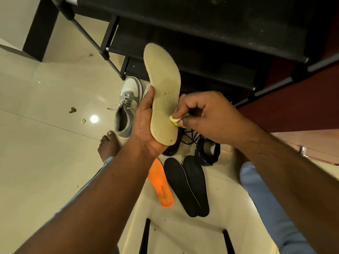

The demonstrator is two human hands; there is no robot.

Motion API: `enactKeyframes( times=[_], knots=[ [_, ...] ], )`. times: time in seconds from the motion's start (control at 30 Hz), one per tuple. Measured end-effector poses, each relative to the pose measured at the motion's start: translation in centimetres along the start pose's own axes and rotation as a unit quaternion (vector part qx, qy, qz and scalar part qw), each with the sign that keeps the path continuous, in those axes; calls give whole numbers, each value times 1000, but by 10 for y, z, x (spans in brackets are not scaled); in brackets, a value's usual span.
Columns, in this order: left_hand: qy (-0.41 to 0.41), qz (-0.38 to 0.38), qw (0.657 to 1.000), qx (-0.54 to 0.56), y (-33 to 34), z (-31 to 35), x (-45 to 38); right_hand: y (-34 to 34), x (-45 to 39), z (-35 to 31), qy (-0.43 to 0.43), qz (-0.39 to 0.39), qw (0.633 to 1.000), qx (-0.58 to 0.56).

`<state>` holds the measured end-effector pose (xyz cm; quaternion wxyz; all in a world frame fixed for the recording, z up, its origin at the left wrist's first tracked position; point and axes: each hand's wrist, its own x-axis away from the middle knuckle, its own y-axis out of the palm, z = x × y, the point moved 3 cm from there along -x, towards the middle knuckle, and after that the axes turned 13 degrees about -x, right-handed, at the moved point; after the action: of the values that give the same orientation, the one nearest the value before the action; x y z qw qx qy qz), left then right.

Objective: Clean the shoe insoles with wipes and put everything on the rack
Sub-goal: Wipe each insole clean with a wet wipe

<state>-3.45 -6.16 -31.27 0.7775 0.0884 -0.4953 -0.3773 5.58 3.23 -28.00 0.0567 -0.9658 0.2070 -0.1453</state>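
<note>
**Wiping the beige insole above the floor**

Our left hand [145, 123] is clamped around the heel end of a beige insole [163, 92], holding it up with the toe pointing at the black rack [211, 33]. Our right hand [203, 116] pinches a small yellowish wipe [174, 120] against the insole's right edge. Below on the floor [45, 143] lie an orange insole [161, 184] and two black insoles [187, 186] side by side; a grey-white shoe [126, 107] stands just before the rack.

Left hand [145, 123] holds beige insole [163, 92]; right hand [205, 116] presses wipe [174, 120] against it.
</note>
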Motion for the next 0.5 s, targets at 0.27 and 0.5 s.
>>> enactKeyframes(
  times=[0.27,0.5],
  knots=[
    [4,13,1000,16,-2,-1,-1,5,-1,2,-5,44,999,-28],
    [-11,25,1000,4,3,-3,0,-11,-2,3,29,149,986,-63]
  ],
)
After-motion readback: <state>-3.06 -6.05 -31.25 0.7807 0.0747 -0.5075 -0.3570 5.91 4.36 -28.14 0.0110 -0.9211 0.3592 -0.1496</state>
